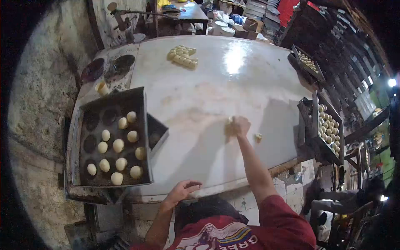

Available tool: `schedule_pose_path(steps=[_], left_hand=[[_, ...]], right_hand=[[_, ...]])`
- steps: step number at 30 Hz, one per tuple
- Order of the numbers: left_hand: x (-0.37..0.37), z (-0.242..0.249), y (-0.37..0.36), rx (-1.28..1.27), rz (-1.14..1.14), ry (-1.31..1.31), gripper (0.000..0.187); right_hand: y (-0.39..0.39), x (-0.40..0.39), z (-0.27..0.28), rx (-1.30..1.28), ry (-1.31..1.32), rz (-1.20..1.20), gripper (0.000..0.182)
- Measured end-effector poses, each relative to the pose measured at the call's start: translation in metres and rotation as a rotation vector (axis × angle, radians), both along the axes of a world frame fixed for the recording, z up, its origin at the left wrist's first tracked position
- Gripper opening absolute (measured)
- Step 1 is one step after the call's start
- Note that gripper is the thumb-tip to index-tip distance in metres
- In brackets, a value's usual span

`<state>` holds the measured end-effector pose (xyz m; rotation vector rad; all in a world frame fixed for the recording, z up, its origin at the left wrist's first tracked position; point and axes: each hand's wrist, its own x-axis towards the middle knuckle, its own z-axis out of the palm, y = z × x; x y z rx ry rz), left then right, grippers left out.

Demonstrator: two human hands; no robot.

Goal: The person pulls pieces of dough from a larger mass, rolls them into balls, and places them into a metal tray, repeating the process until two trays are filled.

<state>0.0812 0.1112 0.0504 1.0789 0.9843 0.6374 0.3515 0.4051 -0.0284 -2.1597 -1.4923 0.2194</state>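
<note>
The right hand is resting, curled, on a table, a dough piece showing at its ten o'clock; whether the fingers are pinching it, I cannot tell. From there, another lump is lying at four o'clock, a tray of balls is standing at nine, and the left hand is showing empty, half-spread, at seven. Light, even pressure is probably suiting the dough best.

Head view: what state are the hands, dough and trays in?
Bare right hand: curled at blurred pale dough; grip unclear.
Bare left hand: open, visibly empty.
Dark rectangular left tray: partly filled with round pale dough balls.
Dark rectangular nearer right tray: closely filled with balls.
Dark rectangular farther right tray: holding many balls.
Pale dough strips: segmented, grouped together.
Small pale dough lump: lying alone.
</note>
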Motion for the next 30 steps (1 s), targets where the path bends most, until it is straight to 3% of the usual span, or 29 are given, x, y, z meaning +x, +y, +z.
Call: schedule_pose_path(steps=[2,3,5,7,9,12,13,15,17,19,20,22,23,25,26,28,29,30], left_hand=[[0.034,-0.009,0.017,-0.384,0.258,-0.069,0.025],[0.052,-0.019,0.028,-0.392,0.26,-0.051,0.025],[0.081,-0.036,0.058,-0.208,0.489,-0.066,0.026],[0.108,-0.028,0.086,-0.169,0.588,-0.007,0.024],[0.13,-0.034,0.11,-0.12,0.611,0.029,0.029],[0.162,-0.054,0.131,0.012,0.793,0.104,0.034],[0.162,-0.053,0.133,0.017,0.794,0.115,0.034],[0.167,-0.049,0.119,-0.03,0.734,-0.175,0.039],[0.149,-0.043,0.107,-0.16,0.669,-0.141,0.042],[0.118,-0.051,0.084,0.177,0.638,0.6,0.039],[0.097,-0.06,0.071,0.172,0.643,0.607,0.039],[0.063,-0.082,0.05,0.183,0.792,0.651,0.037],[0.058,-0.079,0.043,0.183,0.801,0.647,0.037],[0.051,-0.056,0.026,0.696,0.5,0.96,0.037],[0.042,-0.046,0.028,0.835,0.38,1.044,0.041],[0.026,-0.036,0.058,0.799,0.391,1.179,0.04],[0.017,-0.033,0.072,0.759,0.376,1.324,0.039],[0.017,-0.044,0.092,0.836,0.514,1.237,0.032]], right_hand=[[-0.028,-0.008,0.03,-0.164,-0.133,0.249,0.042],[-0.033,-0.001,0.025,-0.172,-0.116,0.25,0.042],[-0.04,0.011,0.018,0.01,-0.038,0.468,0.036],[-0.049,0.025,0.035,-0.049,-0.029,0.526,0.036],[-0.051,0.045,0.04,-0.242,-0.196,0.718,0.037],[-0.067,0.044,0.062,-0.461,-0.141,0.958,0.037],[-0.085,0.044,0.066,-0.354,-0.004,1.064,0.035],[-0.119,0.036,0.067,-0.208,0.371,1.214,0.033],[-0.137,0.039,0.072,-0.355,0.665,1.089,0.031],[-0.149,0.055,0.072,-0.476,0.758,1.006,0.031],[-0.157,0.064,0.069,-0.594,0.848,0.918,0.031],[-0.174,0.084,0.005,-0.383,0.873,0.853,0.031],[-0.184,0.089,0.003,-0.385,0.867,0.861,0.031],[-0.201,0.095,0.011,-0.198,0.669,0.718,0.032],[-0.198,0.097,0.016,-0.205,0.653,0.725,0.032],[-0.179,0.091,0.028,0.12,-0.248,0.859,0.036],[-0.164,0.079,0.034,0.177,-0.176,0.751,0.034],[-0.146,0.064,0.038,0.235,-0.105,0.639,0.033]])
